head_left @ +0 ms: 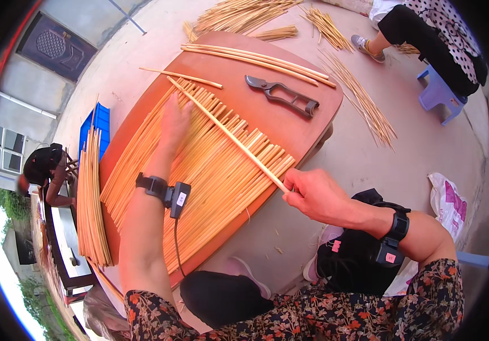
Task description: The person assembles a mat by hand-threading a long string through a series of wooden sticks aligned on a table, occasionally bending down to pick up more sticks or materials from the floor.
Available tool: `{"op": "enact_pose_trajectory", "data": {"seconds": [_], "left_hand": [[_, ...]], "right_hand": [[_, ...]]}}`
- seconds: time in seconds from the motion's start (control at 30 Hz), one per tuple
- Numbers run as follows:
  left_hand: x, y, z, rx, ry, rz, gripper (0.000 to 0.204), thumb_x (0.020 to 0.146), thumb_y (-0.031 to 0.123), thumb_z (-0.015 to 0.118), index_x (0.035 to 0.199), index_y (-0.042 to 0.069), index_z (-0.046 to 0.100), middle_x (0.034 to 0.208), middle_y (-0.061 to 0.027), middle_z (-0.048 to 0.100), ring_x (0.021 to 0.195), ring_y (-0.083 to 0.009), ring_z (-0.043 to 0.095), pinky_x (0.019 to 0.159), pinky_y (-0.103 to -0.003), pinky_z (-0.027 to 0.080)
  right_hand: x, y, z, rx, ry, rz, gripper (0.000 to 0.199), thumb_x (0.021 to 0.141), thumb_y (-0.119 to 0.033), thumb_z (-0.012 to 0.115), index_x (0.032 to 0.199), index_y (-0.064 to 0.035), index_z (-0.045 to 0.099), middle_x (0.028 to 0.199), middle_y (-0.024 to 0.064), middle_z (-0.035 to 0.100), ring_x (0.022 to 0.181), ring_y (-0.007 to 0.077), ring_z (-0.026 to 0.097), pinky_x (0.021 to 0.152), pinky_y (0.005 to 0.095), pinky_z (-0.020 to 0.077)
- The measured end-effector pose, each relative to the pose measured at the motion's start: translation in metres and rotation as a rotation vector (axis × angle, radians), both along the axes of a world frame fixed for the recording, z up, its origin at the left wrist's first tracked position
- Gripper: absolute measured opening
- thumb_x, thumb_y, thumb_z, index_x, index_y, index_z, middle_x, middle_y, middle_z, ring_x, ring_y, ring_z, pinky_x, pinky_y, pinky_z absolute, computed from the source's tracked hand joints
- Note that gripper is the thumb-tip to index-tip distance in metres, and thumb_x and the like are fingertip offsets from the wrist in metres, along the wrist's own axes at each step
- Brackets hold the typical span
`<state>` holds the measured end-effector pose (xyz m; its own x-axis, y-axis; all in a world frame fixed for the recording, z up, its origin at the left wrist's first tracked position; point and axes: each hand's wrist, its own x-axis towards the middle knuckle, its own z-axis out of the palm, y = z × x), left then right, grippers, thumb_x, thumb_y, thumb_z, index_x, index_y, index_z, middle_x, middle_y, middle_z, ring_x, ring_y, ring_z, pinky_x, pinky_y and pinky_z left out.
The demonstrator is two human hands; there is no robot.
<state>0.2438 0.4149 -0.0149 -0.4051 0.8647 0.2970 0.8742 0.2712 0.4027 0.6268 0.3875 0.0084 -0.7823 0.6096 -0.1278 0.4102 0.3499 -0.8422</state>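
Observation:
A row of straw-coloured reed sticks [199, 182] lies side by side across the brown table. My right hand [319, 196] is closed around the near end of one long stick [227, 132], which slants over the row's uneven ends toward the far left. My left hand [174, 122] rests on the far part of the row, fingers extended and slightly blurred, beside that stick's far end. Both wrists wear black straps with small devices. Beyond the row lies a pair of dark-handled pruning shears [283, 95].
More sticks [256, 61] lie along the table's [227, 85] far edge, and a bundle [92, 204] stands at its left, near a blue crate [95, 131]. On the floor are loose reeds [364, 102]. A person sits on a blue stool [439, 94]; another bends at far left.

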Motion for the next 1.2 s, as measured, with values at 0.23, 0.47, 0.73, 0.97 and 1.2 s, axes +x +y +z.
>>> {"op": "enact_pose_trajectory", "data": {"seconds": [0.23, 0.47, 0.73, 0.97, 1.2], "left_hand": [[-0.01, 0.004, -0.011, 0.025, -0.094, -0.065, 0.065, 0.099, 0.033, 0.056, 0.146, -0.006, 0.036, 0.148, -0.0261, 0.043, 0.138, -0.0371, 0.041, 0.114, -0.042, 0.033], [-0.009, 0.008, -0.017, 0.067, -0.101, -0.09, 0.06, 0.1, 0.03, 0.054, 0.147, -0.004, 0.037, 0.148, -0.0252, 0.044, 0.139, -0.0358, 0.041, 0.115, -0.041, 0.033], [-0.003, 0.014, -0.015, 0.03, -0.067, -0.114, 0.051, 0.101, 0.031, 0.052, 0.142, 0.001, 0.049, 0.149, -0.0209, 0.045, 0.14, -0.032, 0.041, 0.116, -0.038, 0.031], [0.003, 0.013, -0.016, 0.014, -0.102, -0.112, 0.051, 0.101, 0.031, 0.051, 0.143, 0.002, 0.048, 0.15, -0.02, 0.044, 0.141, -0.0305, 0.04, 0.117, -0.037, 0.031], [-0.001, 0.017, -0.015, -0.008, -0.147, -0.123, 0.05, 0.102, 0.03, 0.05, 0.143, 0.002, 0.048, 0.149, -0.0196, 0.046, 0.14, -0.0317, 0.041, 0.115, -0.038, 0.033]], "right_hand": [[-0.007, -0.005, 0.007, 0.084, -0.045, 0.001, 0.018, 0.088, -0.016, 0.066, 0.092, -0.0006, 0.059, 0.07, 0.0166, 0.063, 0.065, 0.0332, 0.063, 0.06, 0.0417, 0.0482], [-0.006, 0.0, -0.001, 0.189, -0.032, -0.044, 0.017, 0.085, -0.015, 0.067, 0.092, -0.002, 0.058, 0.074, 0.0167, 0.064, 0.07, 0.0346, 0.065, 0.062, 0.0429, 0.0492], [0.003, 0.001, 0.004, 0.169, -0.037, -0.029, 0.017, 0.083, -0.012, 0.065, 0.091, -0.0034, 0.052, 0.078, 0.0198, 0.063, 0.077, 0.0429, 0.064, 0.067, 0.0512, 0.0495], [0.008, -0.004, 0.005, 0.16, -0.036, -0.038, 0.018, 0.083, -0.011, 0.065, 0.093, -0.0038, 0.052, 0.078, 0.0197, 0.063, 0.077, 0.0432, 0.063, 0.066, 0.0517, 0.049], [0.004, 0.002, 0.001, 0.226, -0.027, -0.041, 0.017, 0.084, -0.013, 0.065, 0.092, -0.0035, 0.054, 0.078, 0.0178, 0.064, 0.075, 0.0404, 0.064, 0.064, 0.049, 0.0487]]}}
